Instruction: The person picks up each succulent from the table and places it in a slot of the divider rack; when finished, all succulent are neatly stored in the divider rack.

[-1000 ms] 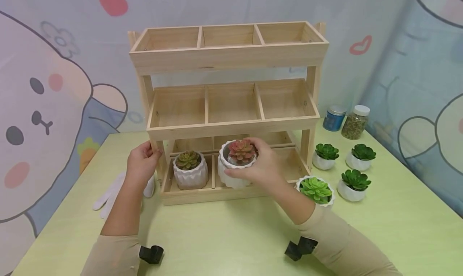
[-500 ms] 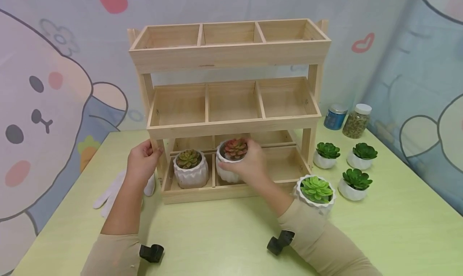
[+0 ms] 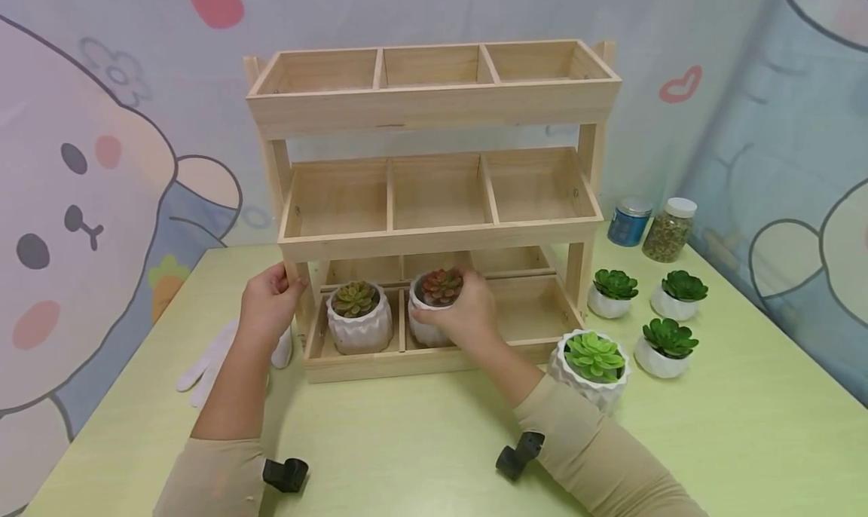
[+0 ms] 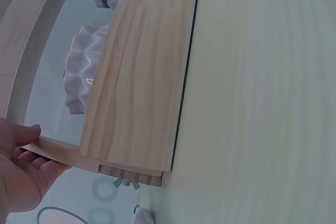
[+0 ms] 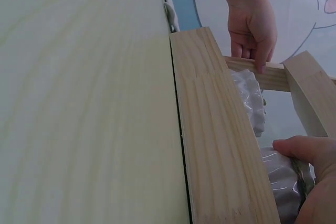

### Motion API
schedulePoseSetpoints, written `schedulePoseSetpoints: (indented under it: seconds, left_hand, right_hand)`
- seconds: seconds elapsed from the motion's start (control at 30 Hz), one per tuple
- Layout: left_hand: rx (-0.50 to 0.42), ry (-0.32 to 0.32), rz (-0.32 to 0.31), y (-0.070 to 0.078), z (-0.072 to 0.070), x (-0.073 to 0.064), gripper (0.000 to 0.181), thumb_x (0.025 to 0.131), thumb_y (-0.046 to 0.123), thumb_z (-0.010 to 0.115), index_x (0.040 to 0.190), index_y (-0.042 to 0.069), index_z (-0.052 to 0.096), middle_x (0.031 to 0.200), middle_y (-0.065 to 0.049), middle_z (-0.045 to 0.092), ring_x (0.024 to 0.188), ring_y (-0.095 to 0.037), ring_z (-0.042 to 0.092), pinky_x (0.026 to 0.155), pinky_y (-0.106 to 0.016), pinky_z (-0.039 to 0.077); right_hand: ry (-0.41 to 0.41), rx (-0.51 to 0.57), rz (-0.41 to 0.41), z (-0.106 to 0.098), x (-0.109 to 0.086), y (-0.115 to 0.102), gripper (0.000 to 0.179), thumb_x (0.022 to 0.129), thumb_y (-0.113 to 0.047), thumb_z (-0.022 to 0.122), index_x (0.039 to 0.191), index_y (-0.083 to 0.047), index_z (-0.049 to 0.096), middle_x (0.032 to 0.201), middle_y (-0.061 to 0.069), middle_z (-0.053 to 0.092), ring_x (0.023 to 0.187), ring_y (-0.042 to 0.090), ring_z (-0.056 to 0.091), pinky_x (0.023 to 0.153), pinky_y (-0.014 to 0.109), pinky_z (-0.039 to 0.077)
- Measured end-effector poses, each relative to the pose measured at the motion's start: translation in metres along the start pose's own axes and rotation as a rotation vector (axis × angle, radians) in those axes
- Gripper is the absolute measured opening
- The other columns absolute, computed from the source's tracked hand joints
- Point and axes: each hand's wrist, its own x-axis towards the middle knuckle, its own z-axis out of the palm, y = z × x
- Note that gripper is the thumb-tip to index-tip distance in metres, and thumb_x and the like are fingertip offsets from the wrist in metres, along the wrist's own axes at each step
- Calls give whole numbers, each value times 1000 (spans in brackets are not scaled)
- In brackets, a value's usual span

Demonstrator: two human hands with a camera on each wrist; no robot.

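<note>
A three-tier wooden shelf, each tier split into compartments, stands on the table. My left hand grips its left upright, thumb and fingers round the wood in the left wrist view. With my right hand I hold a white ribbed pot with a reddish succulent, inside the middle compartment of the bottom tier. Whether its base touches the tier floor is hidden by the front board. In the bottom-left compartment sits another white pot with a yellow-green succulent.
Right of the shelf stand a white pot with a bright green succulent and several small potted succulents. Behind them are a blue jar and a white-capped jar. White gloves lie at the left.
My right hand has moved left and slightly in with the reddish succulent's pot, which now sits lower and deeper in the middle compartment. The left hand has stayed on the upright.
</note>
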Motion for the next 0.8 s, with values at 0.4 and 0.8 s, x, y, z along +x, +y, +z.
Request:
schedulePoseSetpoints:
  seconds: [0.4,0.8]
  left_hand:
    - [1,3,2,1,1,0,40,96,7,51,133,-8,46,123,-24,56,114,-32,53,95,-41,45]
    - [-1,-7,-4,0,0,-1,43,97,9,51,136,-7,43,126,-24,53,117,-34,50,96,-43,43]
  right_hand:
    - [-9,-4,28,2,3,9,90,53,-35,91,126,-4,50,116,12,58,108,30,53,92,43,46]
    - [-20,3,-2,4,2,12,90,51,-33,93,124,-4,49,116,13,57,108,30,52,93,43,45]
